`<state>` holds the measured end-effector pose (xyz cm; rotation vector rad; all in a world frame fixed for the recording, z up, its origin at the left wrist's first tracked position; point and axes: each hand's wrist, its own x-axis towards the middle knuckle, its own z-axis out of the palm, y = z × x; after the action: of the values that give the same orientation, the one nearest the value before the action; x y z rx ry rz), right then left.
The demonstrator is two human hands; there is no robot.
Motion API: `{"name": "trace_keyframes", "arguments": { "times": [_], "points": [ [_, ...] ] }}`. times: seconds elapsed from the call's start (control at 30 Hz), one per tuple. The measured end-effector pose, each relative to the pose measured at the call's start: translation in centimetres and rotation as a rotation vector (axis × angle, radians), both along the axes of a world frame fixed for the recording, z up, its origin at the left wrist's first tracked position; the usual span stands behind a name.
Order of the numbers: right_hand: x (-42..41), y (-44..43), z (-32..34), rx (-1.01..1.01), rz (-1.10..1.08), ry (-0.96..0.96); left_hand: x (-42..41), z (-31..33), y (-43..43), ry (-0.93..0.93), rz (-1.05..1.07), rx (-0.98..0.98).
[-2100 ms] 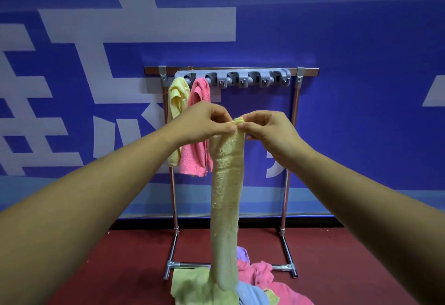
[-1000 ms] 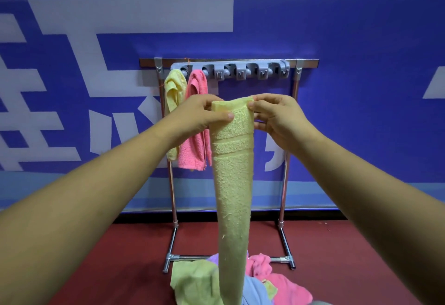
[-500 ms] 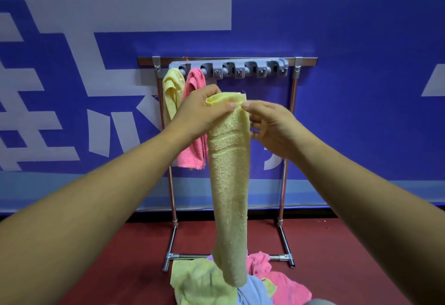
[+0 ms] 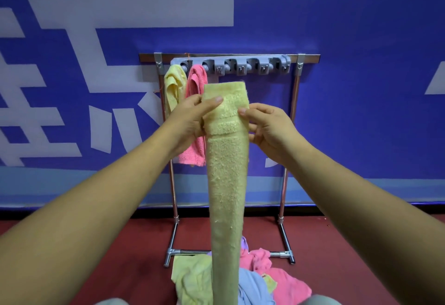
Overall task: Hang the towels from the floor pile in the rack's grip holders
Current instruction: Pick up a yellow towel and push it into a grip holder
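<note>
**A:** Hand status?

**B:** Left hand (image 4: 190, 121) grips the top of the folded towel (image 4: 227, 172), thumb across the front and fingers behind. Right hand (image 4: 271, 131) pinches the opposite edge. Hands are close together, with only the towel's width between them.

**A:** Where's the towel?

**B:** Held upright in front of the rack (image 4: 295, 112), top edge just under the holder strip (image 4: 231, 66) and not in any grip. The tail hangs down over the floor pile (image 4: 277, 278); can't tell whether it touches.

**A:** Progress?

**B:** Two done: pale yellow towel (image 4: 173, 87) and pink towel (image 4: 196, 83) hang from the two leftmost holders. The holders to their right look empty. The third towel is in hand, not yet hung.

**A:** Remaining?

**B:** The pile shows yellow-green, light blue, pink and a bit of lilac. Several pieces, exact count hidden. I'd say it's under halfway. The next free slot looks to be the one beside the pink towel.
</note>
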<state>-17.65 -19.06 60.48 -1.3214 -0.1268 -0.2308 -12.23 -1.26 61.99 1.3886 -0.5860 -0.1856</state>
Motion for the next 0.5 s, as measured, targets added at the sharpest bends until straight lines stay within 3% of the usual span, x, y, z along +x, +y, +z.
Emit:
{"name": "trace_keyframes", "arguments": {
  "times": [0.1,0.23,0.5],
  "points": [
    [0.2,-0.2,0.5,0.001,-0.022,-0.027,-0.8,-2.9,0.5,0.075,-0.104,0.113],
    [0.6,-0.6,1.0,-0.018,-0.036,-0.031,-1.3,-7.2,0.9,0.022,-0.091,0.308],
    [1.4,-1.4,0.4,-0.047,-0.07,0.094,-2.0,-8.4,-0.5,0.129,-0.073,0.057]
  ]
}}
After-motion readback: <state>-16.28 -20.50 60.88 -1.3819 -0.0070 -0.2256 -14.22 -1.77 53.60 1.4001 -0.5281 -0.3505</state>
